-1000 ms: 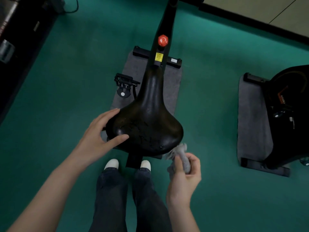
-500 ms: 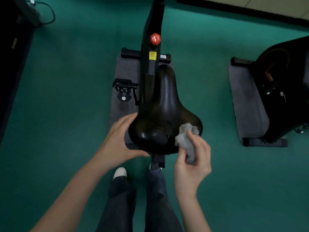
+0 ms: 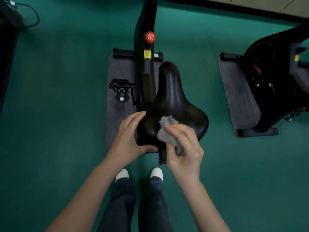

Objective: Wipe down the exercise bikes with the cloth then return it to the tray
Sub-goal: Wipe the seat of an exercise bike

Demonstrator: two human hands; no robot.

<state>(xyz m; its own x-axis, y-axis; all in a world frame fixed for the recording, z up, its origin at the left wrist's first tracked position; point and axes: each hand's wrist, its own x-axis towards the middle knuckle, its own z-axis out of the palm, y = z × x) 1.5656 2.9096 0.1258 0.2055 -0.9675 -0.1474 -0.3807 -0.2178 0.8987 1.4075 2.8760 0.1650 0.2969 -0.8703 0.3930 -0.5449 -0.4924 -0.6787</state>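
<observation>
Place: gym or fitness room, as far as I can see.
Main evidence: exercise bike right in front of me, with a black saddle, a red knob beyond the saddle and a caged pedal left of the saddle.
More evidence: second bike right of the saddle, well apart.
Floor: green floor all round the saddle, with a grey mat below it.
Edge: dark skirting strip far beyond the saddle.

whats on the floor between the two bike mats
Nothing: in the head view, only bare green floor lies between the left grey mat and the right grey mat, though the saddle hides part.
</observation>
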